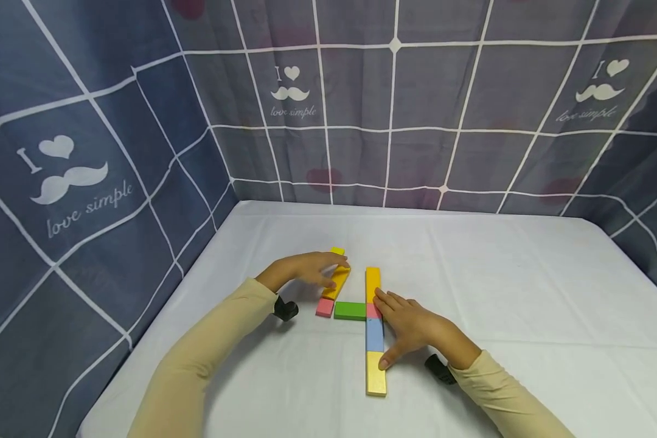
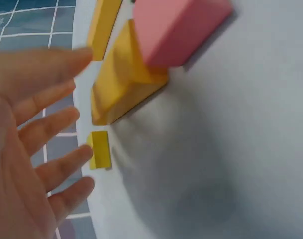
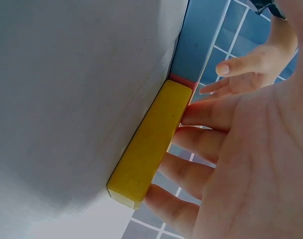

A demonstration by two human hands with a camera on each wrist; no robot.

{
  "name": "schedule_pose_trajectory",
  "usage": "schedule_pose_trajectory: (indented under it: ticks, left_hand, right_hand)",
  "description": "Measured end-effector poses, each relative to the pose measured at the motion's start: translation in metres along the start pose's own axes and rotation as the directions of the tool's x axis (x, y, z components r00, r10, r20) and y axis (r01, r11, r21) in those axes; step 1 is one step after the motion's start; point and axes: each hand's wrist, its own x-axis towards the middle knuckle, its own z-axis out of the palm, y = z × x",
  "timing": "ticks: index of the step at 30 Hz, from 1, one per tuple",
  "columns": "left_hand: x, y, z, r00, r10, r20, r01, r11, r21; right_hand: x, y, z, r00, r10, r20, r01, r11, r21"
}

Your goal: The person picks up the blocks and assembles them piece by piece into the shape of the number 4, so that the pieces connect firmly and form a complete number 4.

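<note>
Over a slanted yellow block (image 1: 336, 283), my left hand (image 1: 314, 267) hovers with its fingers spread and straight. A smaller yellow block (image 2: 100, 150) lies just past it, near the fingertips in the left wrist view. At the slanted block's near end sits a pink block (image 1: 325, 308). My right hand (image 1: 413, 325) rests along the right side of a straight column, fingers extended. Its fingertips are at the far yellow block (image 3: 151, 144) and a pink block (image 1: 373, 311); its thumb is at the near yellow block (image 1: 376, 377). A blue block (image 1: 375, 334) lies between.
A green block (image 1: 350, 311) lies crosswise, from the column toward the left pink block. Everything lies on a white-covered table (image 1: 514, 292). Checked curtains (image 1: 356, 91) stand behind and at the sides. Black wrist devices (image 1: 286, 309) sit under both wrists.
</note>
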Motion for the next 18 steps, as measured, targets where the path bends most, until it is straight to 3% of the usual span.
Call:
schedule_pose_trajectory:
  ticks: [7, 18]
  left_hand:
    - [-0.003, 0.001, 0.009, 1.0, -0.019, -0.019, 0.021, 0.995, 0.093]
    - [-0.011, 0.001, 0.013, 0.998, -0.011, -0.059, 0.015, 0.997, 0.082]
  right_hand:
    - [0.001, 0.0, 0.0, 1.0, 0.006, 0.002, -0.006, 1.0, -0.007]
    - [0.001, -0.001, 0.0, 1.0, 0.017, 0.003, -0.017, 1.0, 0.008]
